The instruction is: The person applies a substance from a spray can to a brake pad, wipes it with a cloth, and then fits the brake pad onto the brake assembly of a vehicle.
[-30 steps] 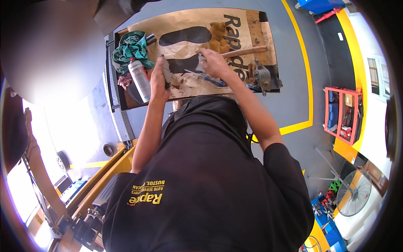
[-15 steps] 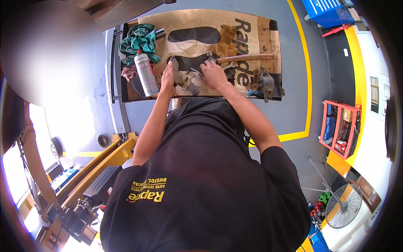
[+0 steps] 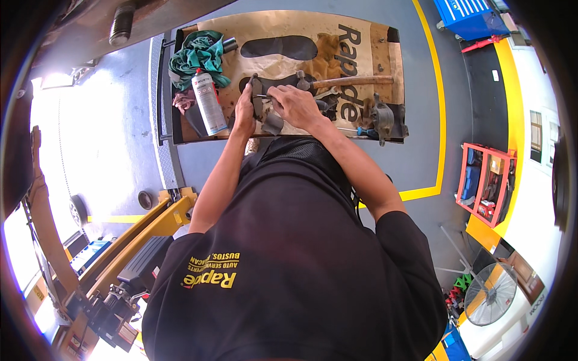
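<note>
My left hand [image 3: 243, 111] is closed on a flat grey metal part [image 3: 256, 99], held on edge over the papered bench top [image 3: 283, 24]. My right hand [image 3: 297, 107] is closed on a thin metal tool [image 3: 261, 95], whose tip reaches toward that part; its handle is hidden by my fingers. Below them lies a loose grey piece [image 3: 272, 125]. A wooden-handled hammer [image 3: 355, 80] lies just right of my hands, and a white spray can [image 3: 209, 105] stands or lies at left, which I cannot tell.
Green rags [image 3: 198, 57] fill the bench's upper left. A cast metal part [image 3: 382, 120] and blue-handled screwdriver [image 3: 365, 132] sit at lower right. A yellow lift arm [image 3: 168, 210] is at lower left; a red trolley [image 3: 486, 183] and blue cabinet [image 3: 463, 15] stand at right.
Compared with earlier, my right hand has moved left from beside the hammer head, bringing the thin tool up to the part in my left hand. The view has shifted slightly.
</note>
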Motion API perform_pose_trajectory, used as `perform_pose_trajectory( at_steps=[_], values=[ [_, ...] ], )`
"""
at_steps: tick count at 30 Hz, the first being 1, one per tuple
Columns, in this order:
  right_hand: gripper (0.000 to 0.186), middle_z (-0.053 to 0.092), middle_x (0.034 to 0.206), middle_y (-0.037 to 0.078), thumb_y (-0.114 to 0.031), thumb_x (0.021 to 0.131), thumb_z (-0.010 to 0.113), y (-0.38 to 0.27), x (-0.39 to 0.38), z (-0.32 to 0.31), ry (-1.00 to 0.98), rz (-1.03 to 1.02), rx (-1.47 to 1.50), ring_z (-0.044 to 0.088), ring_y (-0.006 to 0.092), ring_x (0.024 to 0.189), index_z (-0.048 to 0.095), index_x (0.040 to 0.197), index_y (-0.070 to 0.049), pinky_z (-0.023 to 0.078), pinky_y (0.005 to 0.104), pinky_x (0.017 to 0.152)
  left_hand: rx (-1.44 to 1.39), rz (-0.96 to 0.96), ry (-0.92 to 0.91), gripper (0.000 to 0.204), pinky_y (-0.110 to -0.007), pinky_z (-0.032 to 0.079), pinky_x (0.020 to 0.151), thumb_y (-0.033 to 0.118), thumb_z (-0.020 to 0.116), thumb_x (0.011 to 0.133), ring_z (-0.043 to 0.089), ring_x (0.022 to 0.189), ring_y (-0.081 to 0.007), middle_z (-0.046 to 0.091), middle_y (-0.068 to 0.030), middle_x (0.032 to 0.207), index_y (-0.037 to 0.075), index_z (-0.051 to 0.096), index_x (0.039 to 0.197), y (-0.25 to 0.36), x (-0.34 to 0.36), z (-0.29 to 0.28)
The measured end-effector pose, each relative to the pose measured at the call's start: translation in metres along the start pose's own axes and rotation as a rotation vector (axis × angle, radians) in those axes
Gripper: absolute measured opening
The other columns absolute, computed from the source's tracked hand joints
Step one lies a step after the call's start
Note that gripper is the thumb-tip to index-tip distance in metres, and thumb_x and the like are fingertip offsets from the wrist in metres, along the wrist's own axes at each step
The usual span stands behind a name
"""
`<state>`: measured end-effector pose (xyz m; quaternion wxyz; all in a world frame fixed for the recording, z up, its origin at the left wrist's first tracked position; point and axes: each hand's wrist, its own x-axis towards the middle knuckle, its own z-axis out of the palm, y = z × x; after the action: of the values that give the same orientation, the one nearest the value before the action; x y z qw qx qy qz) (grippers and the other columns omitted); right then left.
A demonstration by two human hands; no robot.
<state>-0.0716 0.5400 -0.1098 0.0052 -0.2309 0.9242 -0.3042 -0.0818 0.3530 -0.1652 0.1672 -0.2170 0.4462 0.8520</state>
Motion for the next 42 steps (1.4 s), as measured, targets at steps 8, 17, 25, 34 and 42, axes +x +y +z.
perform_pose_trajectory(
  at_steps=[8, 17, 25, 34, 42],
  values=[
    [0.022, 0.069, 0.098, 0.007, -0.025, 0.095, 0.069, -0.002, 0.002, -0.008, 0.016, -0.037, -0.086, 0.069, 0.0292, 0.099, 0.067, 0.114, -0.014, 0.057, 0.0447, 0.081, -0.022, 0.014, -0.007, 0.043, -0.032, 0.055, 0.090, 0.041, 0.048, 0.114, 0.068, 0.102, -0.0150, 0.071, -0.0054, 0.118, 0.005, 0.065, 0.132, -0.001, -0.004, 0.011],
    [0.028, 0.070, 0.100, 0.006, -0.029, 0.091, 0.073, 0.003, 0.004, -0.007, -0.031, -0.029, -0.097, 0.069, 0.0286, 0.102, 0.070, 0.117, -0.020, 0.057, 0.0445, 0.084, -0.032, 0.039, -0.003, 0.044, -0.033, 0.056, 0.089, 0.041, 0.049, 0.114, 0.070, 0.100, -0.0168, 0.072, -0.0067, 0.119, 0.005, 0.067, 0.130, -0.008, -0.005, 0.005],
    [0.020, 0.069, 0.095, 0.007, -0.029, 0.092, 0.070, 0.016, -0.012, -0.013, 0.054, 0.155, -0.201, 0.069, 0.0295, 0.097, 0.076, 0.108, -0.019, 0.056, 0.0444, 0.085, 0.057, 0.127, 0.026, 0.045, -0.033, 0.058, 0.092, 0.039, 0.044, 0.116, 0.071, 0.102, -0.0186, 0.072, -0.0083, 0.123, 0.004, 0.064, 0.134, 0.002, -0.014, 0.011],
    [0.020, 0.069, 0.092, 0.005, -0.032, 0.092, 0.071, -0.001, 0.000, -0.011, 0.014, 0.015, -0.099, 0.069, 0.0270, 0.095, 0.076, 0.109, -0.021, 0.055, 0.0426, 0.083, -0.047, 0.093, 0.006, 0.044, -0.033, 0.058, 0.084, 0.040, 0.042, 0.116, 0.070, 0.095, -0.0166, 0.072, -0.0059, 0.114, 0.006, 0.065, 0.130, -0.006, -0.013, 0.012],
    [0.024, 0.072, 0.098, 0.008, -0.034, 0.092, 0.071, 0.024, -0.011, -0.002, -0.017, 0.125, -0.227, 0.070, 0.0302, 0.099, 0.077, 0.110, -0.020, 0.055, 0.0447, 0.084, -0.029, 0.101, 0.029, 0.046, -0.033, 0.056, 0.094, 0.041, 0.045, 0.115, 0.069, 0.106, -0.0175, 0.070, -0.0069, 0.123, 0.003, 0.064, 0.134, -0.007, -0.017, 0.013]
  ],
)
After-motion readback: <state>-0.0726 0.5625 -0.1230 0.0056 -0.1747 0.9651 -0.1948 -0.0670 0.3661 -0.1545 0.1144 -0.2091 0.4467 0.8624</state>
